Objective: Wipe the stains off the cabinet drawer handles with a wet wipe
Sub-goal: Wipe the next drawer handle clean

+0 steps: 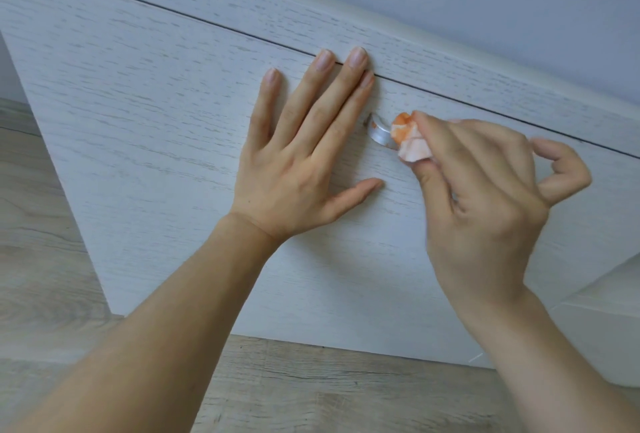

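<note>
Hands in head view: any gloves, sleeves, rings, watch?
None visible. The left hand and right hand are both bare, without gloves. No rings show on the fingers, and no watch or band on either wrist. Both forearms are uncovered as far as the frame edge, so no sleeve is in view. Fingernails are short and look unpainted. No markings can be seen.

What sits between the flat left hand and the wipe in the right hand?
In the head view, the exposed end of the metal handle, with bare drawer front around it, lies between left hand and wipe.
</note>
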`<control>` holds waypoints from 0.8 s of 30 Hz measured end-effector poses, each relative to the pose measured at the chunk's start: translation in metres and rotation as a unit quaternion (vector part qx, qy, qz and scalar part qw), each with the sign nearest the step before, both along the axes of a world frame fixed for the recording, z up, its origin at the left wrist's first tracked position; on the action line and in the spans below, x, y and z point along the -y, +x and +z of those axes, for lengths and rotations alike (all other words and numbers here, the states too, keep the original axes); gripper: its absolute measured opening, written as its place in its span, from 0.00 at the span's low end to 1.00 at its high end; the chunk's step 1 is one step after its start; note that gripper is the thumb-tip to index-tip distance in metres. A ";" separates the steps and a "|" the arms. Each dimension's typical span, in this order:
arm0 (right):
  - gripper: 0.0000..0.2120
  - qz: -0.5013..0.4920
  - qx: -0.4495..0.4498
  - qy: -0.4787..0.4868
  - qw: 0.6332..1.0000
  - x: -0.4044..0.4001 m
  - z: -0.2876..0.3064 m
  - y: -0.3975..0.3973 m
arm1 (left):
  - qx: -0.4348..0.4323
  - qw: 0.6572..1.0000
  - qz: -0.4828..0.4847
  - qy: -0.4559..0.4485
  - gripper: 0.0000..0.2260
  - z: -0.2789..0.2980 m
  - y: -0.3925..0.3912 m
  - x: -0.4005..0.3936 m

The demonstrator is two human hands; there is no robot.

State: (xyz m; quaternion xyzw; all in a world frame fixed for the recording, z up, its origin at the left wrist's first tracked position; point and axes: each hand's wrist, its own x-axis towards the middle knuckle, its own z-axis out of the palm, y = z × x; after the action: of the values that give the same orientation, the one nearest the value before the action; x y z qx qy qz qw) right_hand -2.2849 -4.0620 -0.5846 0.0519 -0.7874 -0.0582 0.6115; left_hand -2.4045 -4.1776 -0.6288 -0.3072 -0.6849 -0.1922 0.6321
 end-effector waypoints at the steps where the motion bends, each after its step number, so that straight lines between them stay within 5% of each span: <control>1: 0.09 0.006 -0.003 -0.001 1.000 0.006 -0.001 -0.005 | -0.002 1.000 0.003 0.001 0.37 0.000 0.000 0.000; 24: 0.06 0.029 -0.034 -0.026 0.999 0.011 0.003 -0.004 | 0.015 0.999 -0.015 0.037 0.38 -0.004 -0.003 0.009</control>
State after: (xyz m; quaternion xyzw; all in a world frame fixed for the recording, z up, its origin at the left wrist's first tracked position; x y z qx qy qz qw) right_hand -2.2890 -4.0733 -0.5820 0.0571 -0.7656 -0.0213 0.6404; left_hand -2.4071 -4.1865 -0.6330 -0.2909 -0.6819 -0.2320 0.6298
